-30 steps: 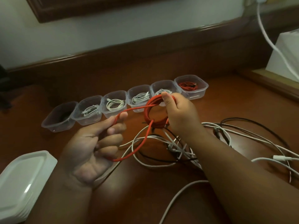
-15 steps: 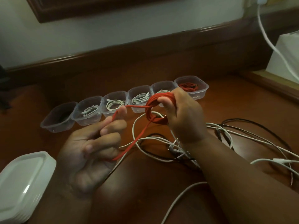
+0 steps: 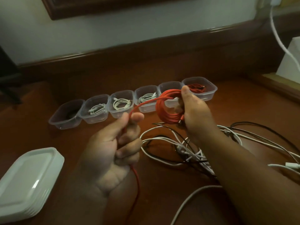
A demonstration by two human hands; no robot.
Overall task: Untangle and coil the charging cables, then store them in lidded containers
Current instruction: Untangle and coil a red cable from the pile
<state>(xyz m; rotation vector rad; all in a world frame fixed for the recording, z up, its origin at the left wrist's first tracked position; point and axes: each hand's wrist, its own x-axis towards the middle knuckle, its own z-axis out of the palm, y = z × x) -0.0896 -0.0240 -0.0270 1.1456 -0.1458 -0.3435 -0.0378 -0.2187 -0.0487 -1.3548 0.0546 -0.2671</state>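
Observation:
My right hand (image 3: pixel 195 111) grips a coil of red cable (image 3: pixel 164 111) above the table, thumb on top of the loops. The loose red tail runs left to my left hand (image 3: pixel 116 143), which pinches it between thumb and fingers; the tail hangs down past my wrist. Behind the hands stands a row of several clear containers (image 3: pixel 121 103) without lids, most holding coiled white cables, the far-right one (image 3: pixel 209 91) a red cable, the far-left one (image 3: pixel 65 115) something dark. A tangle of white and black cables (image 3: pixel 186 150) lies on the table under my right forearm.
A stack of white lids (image 3: pixel 27 179) sits at the front left of the wooden table (image 3: pixel 235 108). A white box (image 3: pixel 290 62) stands on a ledge at the right, with a white cord (image 3: pixel 279 41) hanging down from the wall to it.
My left hand closed round the red tail and moved right and up, closer to the coil. The right hand turned, and the coil gained another loop.

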